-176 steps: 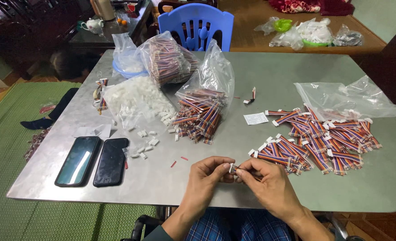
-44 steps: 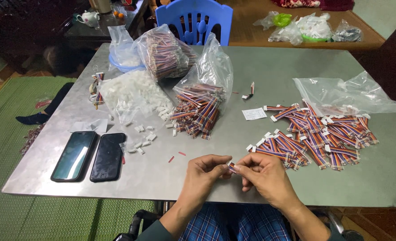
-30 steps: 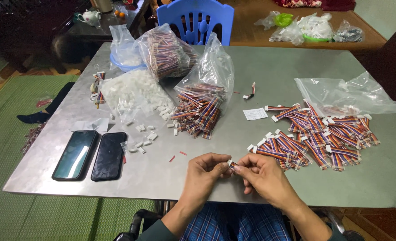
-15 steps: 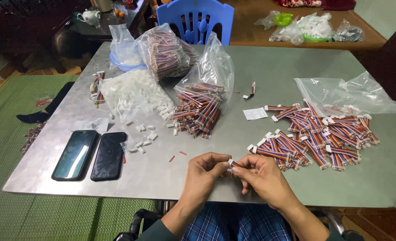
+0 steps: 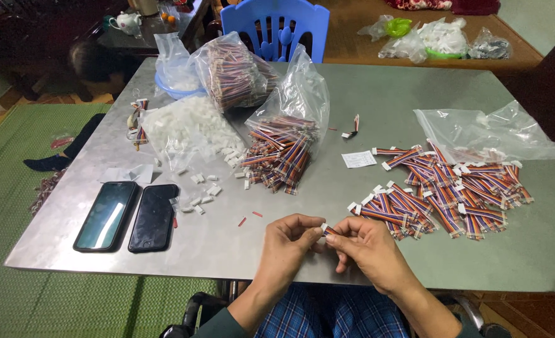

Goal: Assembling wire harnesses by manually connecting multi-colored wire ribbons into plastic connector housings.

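A: Head view first, nearest things first. What are the hands doing?

B: Left hand (image 5: 288,235) and right hand (image 5: 368,247) meet just above the near edge of the counter (image 5: 415,87). Both are pinched on 1 short ribbon cable (image 5: 327,230); the left fingertips close on its white end, the right ones on the striped wires. Held up like that, the small end can be seen and worked from both sides.

A: And around the cable?

B: Just right of it, and a little farther back, lies a loose heap of striped cables (image 5: 443,191), within easy reach of the right hand. Left of it, well apart, 2 phones (image 5: 127,216) lie side by side, face up, out of the way. Between the phones and the cable sit scattered white connectors (image 5: 202,191).

A: Farther back?

B: Beyond the cable, a clear bag of cables (image 5: 287,134) lies on its side with its mouth open, contents spilling toward the person. Left of that, a bag of white connectors (image 5: 180,128). Behind both, a fuller bag of wires (image 5: 233,72). Right of the heap, an empty clear bag (image 5: 496,131). Past the counter's far edge stands a blue plastic chair (image 5: 274,25).
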